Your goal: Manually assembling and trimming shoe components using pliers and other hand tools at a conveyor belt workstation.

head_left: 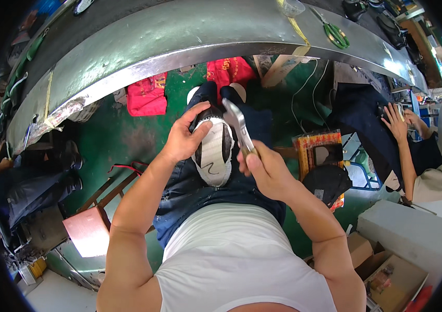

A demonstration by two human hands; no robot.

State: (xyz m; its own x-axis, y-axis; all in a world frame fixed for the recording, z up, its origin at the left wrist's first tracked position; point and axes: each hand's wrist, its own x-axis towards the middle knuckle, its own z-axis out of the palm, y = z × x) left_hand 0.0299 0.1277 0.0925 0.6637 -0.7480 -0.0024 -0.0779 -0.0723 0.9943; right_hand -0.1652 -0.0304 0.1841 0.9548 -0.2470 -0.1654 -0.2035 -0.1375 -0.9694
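Observation:
Over my lap, a shoe (214,151) lies bottom up, showing a whitish underside with a dark pen squiggle and black material along its edges. My left hand (187,135) is closed around its far end, the thumb pressed on the underside. In my right hand (262,169) is a silver metal hand tool (238,122), gripped near its lower end. The tool's long, curved upper part is beside the shoe's right edge; whether it touches the shoe cannot be told. Its exact kind is unclear, as my fingers cover the lower end.
A metal-topped bench (179,39) spans the far side, with green-handled scissors (337,36) on it. Red bags (147,96) lie beneath. To the left stands a small stool (88,231); at right are a black cap (327,182), cardboard boxes (398,281) and a seated co-worker (429,161).

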